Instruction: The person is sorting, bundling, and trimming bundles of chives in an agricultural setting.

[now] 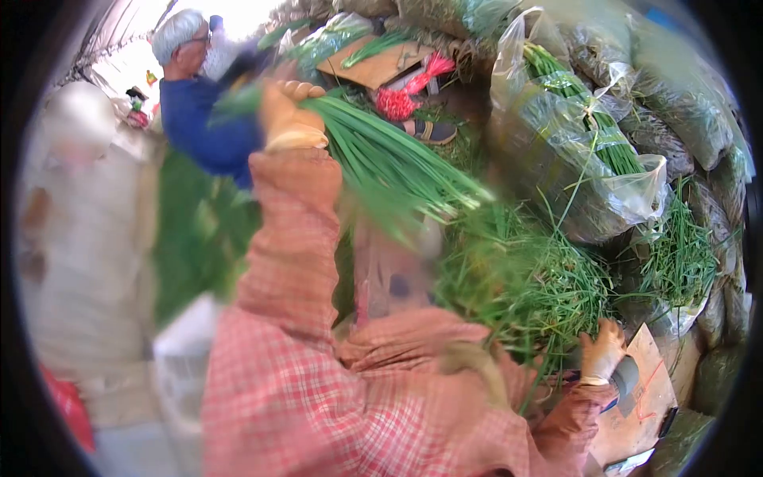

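Note:
My left hand (290, 119), in a tan glove, is raised at the upper left with its fingers wrapped round a bunch of garlic chives (397, 155). The long green leaves fan out to the right, pale ends toward the lower right, and part of the bunch is smeared by motion. Low on the right, my right hand (602, 354) is also gloved, thumb and fingers apart. It rests beside a heap of loose green trimmings (548, 270), close to a grey rounded object (626, 375) and a piece of cardboard (640, 397).
A clear plastic bag (548, 159) with more chives stands at the upper right, before stacked filled bags (675, 95). A person in blue (203, 119) sits at the upper left. Red ties (397, 102) lie near a cardboard sheet (373, 62) at the back.

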{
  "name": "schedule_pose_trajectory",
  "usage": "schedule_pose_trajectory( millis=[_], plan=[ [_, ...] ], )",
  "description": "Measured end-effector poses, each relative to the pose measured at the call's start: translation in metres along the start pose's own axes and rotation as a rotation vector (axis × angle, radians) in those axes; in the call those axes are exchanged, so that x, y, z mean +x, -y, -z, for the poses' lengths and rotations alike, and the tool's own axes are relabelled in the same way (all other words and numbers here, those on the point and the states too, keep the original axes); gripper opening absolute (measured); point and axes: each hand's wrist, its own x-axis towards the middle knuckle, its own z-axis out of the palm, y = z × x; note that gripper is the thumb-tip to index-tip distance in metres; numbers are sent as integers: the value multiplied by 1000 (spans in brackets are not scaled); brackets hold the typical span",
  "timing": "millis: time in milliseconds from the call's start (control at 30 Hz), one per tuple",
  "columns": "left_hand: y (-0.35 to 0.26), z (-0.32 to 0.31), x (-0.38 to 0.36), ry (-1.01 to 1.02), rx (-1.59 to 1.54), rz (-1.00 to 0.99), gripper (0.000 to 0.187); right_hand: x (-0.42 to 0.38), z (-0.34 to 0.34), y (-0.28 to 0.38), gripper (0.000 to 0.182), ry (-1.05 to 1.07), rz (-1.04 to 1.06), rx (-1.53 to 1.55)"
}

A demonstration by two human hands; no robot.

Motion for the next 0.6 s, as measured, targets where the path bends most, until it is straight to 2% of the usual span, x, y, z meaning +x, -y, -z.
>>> schedule_pose_trajectory(
  millis=[33, 67, 100, 133, 167, 200, 267, 300, 333, 367, 400, 467, 500, 533, 600],
  plan=[
    [0, -21, -11, 14, 7, -58, 32, 15, 19, 29, 54, 102, -91, 171],
    [2, -39, -23, 26, 13, -118, 31, 29, 29, 52, 51, 206, 17, 479],
    [5, -53, -35, 139, 40, -200, 35, 38, 48, 83, 51, 153, 113, 891],
    [10, -65, -51, 240, 69, -256, 37, 44, 58, 111, 47, 581, 9, 1564],
    [16, -76, -72, 343, 93, -309, 39, 66, 86, 129, 56, 971, 194, 2139],
    [23, -85, -96, 447, 111, -360, 40, 75, 80, 158, 70, 1157, 286, 2401],
    [41, -90, -149, 719, 129, -309, 45, 108, 100, 188, 84, 1217, 293, 2743],
    [51, -84, -178, 683, 234, -212, 46, 122, 83, 205, 87, 1226, 247, 2933],
    [69, -60, -178, 1001, 168, -201, 37, 133, 68, 217, 90, 1228, 203, 3119],
    [88, -35, -177, 1320, 99, -153, 32, 135, 75, 212, 90, 1151, 29, 3417],
    [95, -29, -201, 1538, 345, -300, 26, 134, 82, 191, 82, 809, -105, 3322],
    [111, -16, -249, 1962, 719, -768, 21, 121, 84, 159, 71, 1055, 517, 3714],
    [126, -4, -267, 1985, 612, -756, 19, 116, 72, 153, 66, 657, -354, 3487],
    [139, 6, -284, 2001, 505, -743, 17, 109, 52, 143, 55, 762, -141, 3588],
    [146, 12, -306, 2152, 430, -529, 11, 91, 46, 117, 41, 693, 40, 3414]
  ],
)
